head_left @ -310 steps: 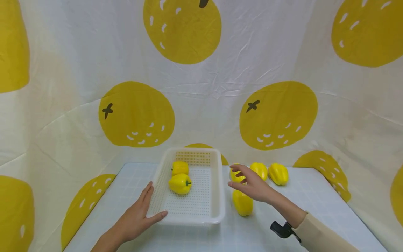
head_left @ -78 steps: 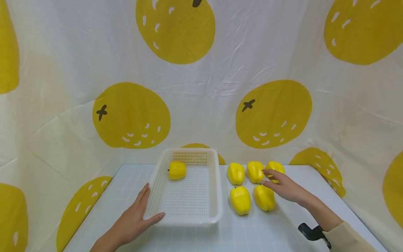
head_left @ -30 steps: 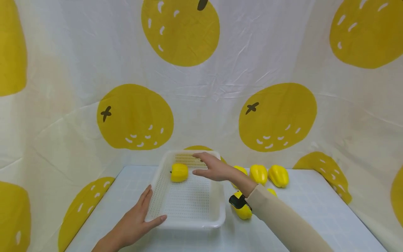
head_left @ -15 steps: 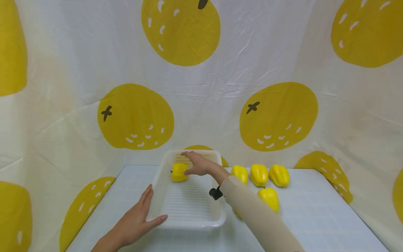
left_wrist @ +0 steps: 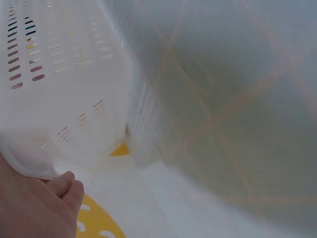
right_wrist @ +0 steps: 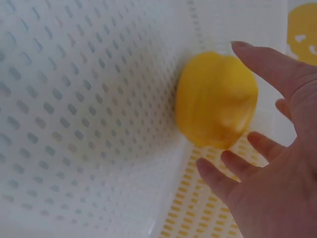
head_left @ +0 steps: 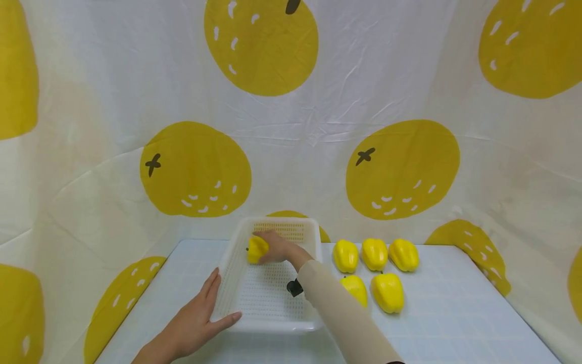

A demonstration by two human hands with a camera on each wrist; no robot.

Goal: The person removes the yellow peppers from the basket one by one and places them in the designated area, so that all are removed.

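Observation:
A white perforated basket (head_left: 273, 319) stands on the table with one yellow pepper (head_left: 255, 248) at its far left. My right hand (head_left: 274, 247) reaches into the basket and lies against that pepper's right side. In the right wrist view the pepper (right_wrist: 215, 99) sits between my spread thumb and fingers (right_wrist: 233, 166), which are not closed round it. My left hand (head_left: 200, 316) rests flat at the basket's near left corner, thumb along the front rim. The left wrist view shows the basket wall (left_wrist: 64, 74) above that hand (left_wrist: 34, 203).
Several more yellow peppers lie on the table right of the basket: a back row of three (head_left: 374, 254) and two nearer ones (head_left: 388, 292). A cloth printed with yellow fruit (head_left: 402, 167) hangs close behind and on both sides. The table (head_left: 454, 313) has a pale grid cover.
My right hand has moved left and down inside the basket until it reached the pepper. The arm has uncovered the peppers on the table. The left hand and the basket have not moved.

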